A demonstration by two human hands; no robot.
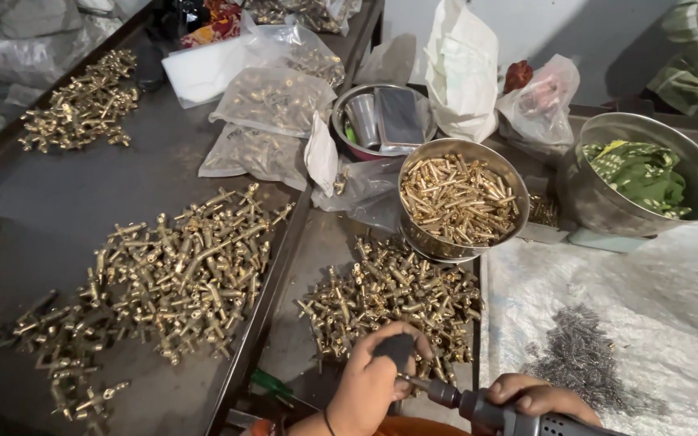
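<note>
Nearest the camera, a grey power driver [519, 416] is gripped in the right hand [539, 398], fingers wrapped over its body. Its bit is met by the left hand [373, 379], which is closed around a dark piece [395, 349] held at the tip; what exactly that piece is cannot be told. For clean work, the bit is best kept in line with the held part and the left fingers kept clear of the spinning end.

Just beyond the hands, a heap of brass fittings [389, 295] lies on the metal tray [300, 339]. To the right, a pile of small dark screws [579, 355] is spread on a white woven sheet [672, 299]. A larger spread of brass fittings [179, 274] sits on the left tray.

Further back, a steel bowl of brass pins [458, 198] is seen, then a second steel bowl with green cloth [644, 173], clear bags of parts [272, 101], and another far brass pile [82, 101].
</note>
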